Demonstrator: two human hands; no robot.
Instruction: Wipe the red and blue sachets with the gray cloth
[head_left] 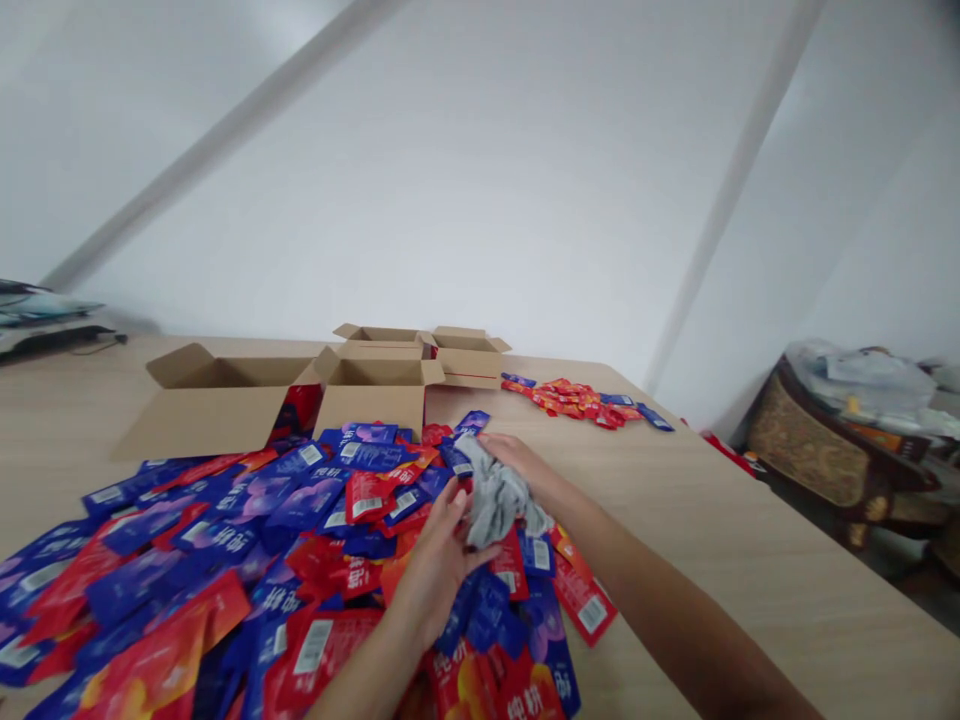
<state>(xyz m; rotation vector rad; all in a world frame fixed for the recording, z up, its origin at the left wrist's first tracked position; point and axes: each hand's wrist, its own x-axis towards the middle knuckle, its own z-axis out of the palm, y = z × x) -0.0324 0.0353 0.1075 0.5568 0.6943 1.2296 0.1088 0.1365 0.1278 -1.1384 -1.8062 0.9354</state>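
Note:
A crumpled grey cloth (496, 495) is bunched between my two hands, over the right part of a large pile of red and blue packets (300, 495). My right hand (519, 466) grips the cloth from above, its fingers curled over the upper side. From the lower left, my left hand (441, 560) cups the cloth's edge between thumb and fingers. Whether a packet is also inside the cloth is hidden. Just beyond my left fingertips a blue packet (456, 457) shows, partly covered by the cloth.
Open cardboard boxes (202, 410) stand behind the pile, with another open box (375, 400) beside them. Smaller red and blue packets (577, 400) lie at the back right of the wooden table (675, 530). A patterned chair (817, 430) carries plastic bags at the right.

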